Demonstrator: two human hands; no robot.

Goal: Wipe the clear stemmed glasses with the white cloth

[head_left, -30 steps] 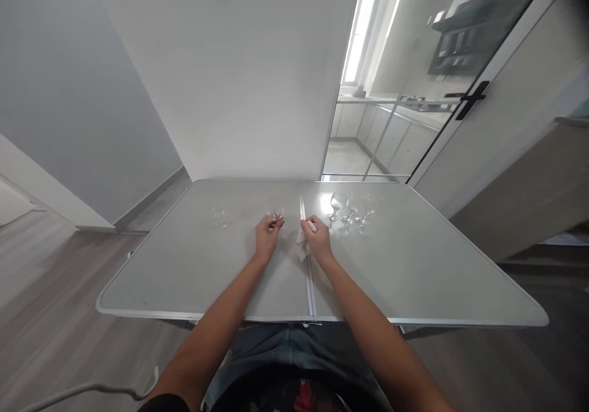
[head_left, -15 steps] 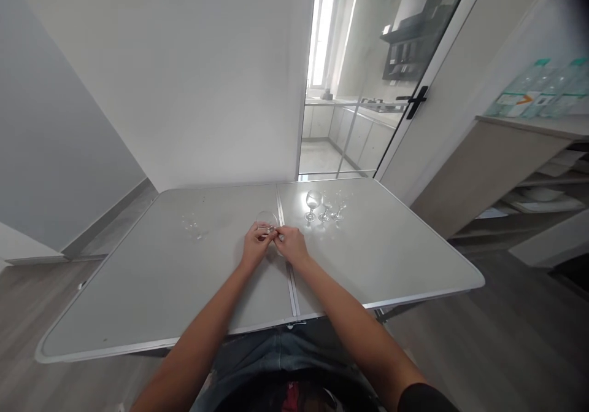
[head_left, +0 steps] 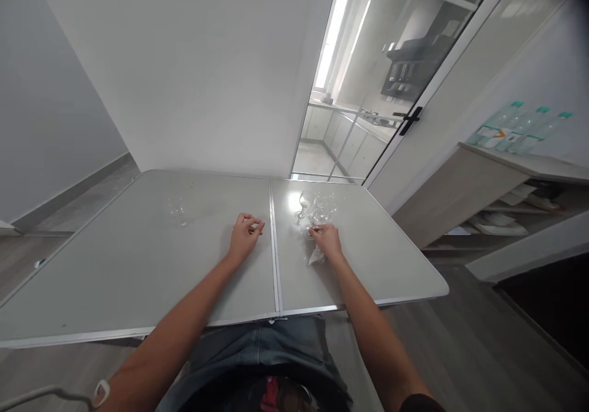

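Observation:
My right hand (head_left: 326,240) is over the right half of the table, its fingers pinched at the near side of a clear stemmed glass (head_left: 321,217). Below these fingers hangs a whitish, crumpled piece (head_left: 316,255) like tissue or cloth; its kind is unclear. Just to the left stands another clear stemmed glass (head_left: 301,206). More glass shows behind and overlaps, so the separate outlines blur. Left of the table's centre seam, my left hand (head_left: 247,235) hovers with loosely curved fingers and a gap at the thumb, holding nothing.
A faint clear glass object (head_left: 177,210) is on the left half of the table (head_left: 138,277). A metal seam (head_left: 275,246) divides the tabletop. Behind it are a wall and a glass door (head_left: 340,123). Bottles (head_left: 515,129) stand on a shelf unit at right.
My hands have parted from the centre seam. The right one has carried the glass rightwards to the other glasses; the left one has let go and drawn slightly left. The view has shifted.

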